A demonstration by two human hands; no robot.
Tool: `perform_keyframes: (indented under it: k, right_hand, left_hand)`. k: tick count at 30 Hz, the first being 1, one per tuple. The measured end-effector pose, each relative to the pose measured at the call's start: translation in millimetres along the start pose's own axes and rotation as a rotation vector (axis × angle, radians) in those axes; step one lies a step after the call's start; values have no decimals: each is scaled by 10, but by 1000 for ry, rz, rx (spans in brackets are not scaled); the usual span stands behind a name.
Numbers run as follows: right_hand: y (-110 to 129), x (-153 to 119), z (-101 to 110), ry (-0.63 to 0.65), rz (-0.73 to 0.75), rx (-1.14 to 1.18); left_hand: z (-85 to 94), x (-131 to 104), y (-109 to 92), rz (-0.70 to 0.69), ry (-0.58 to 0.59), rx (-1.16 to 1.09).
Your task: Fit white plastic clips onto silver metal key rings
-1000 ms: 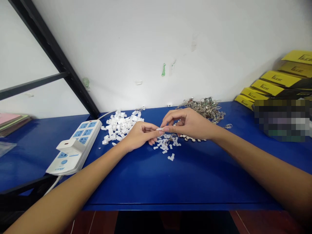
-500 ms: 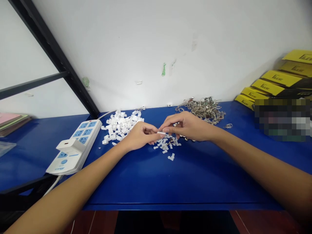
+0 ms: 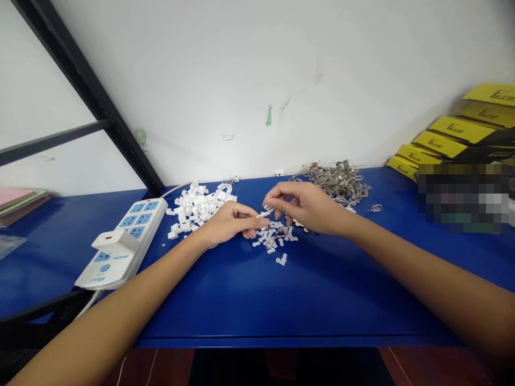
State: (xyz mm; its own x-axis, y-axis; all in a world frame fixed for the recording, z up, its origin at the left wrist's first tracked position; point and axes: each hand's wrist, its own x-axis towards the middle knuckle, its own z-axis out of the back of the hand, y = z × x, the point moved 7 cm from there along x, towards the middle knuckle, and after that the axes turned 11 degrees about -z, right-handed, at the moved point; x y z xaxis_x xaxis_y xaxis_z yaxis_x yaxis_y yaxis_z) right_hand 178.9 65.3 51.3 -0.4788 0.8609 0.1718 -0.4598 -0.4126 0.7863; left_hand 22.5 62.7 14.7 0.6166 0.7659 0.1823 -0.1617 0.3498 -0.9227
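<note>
Head view shows me both hands meeting over the blue table: my left hand and right hand each pinch an end of one small white clip, held just above a scatter of loose white pieces. Behind lie a white clip heap, a metal tangle and a power strip. Yellow boxes carry dark lettering too small to read.

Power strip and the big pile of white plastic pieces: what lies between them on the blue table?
Head view: bare blue table separates the power strip from the white pile, apart from a few stray white bits near the pile's left edge.
</note>
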Motion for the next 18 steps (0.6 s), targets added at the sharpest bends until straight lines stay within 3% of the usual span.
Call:
perform_keyframes:
  k: [3,6,10,18]
  right_hand:
    - [-71,34,172,-185,49,-119]
    - [-103,45,291,-312,161,-380]
    - [-173,61,327,-329,199,-569]
    - [-220,75,315,-331,199,-621]
  left_hand:
    - [-13,0,-26,-7,7,5]
    - [-10,4,-7,-3,-4,-13]
    - [8,13,54,2,-14,-20]
    - [13,20,95,13,-8,-29]
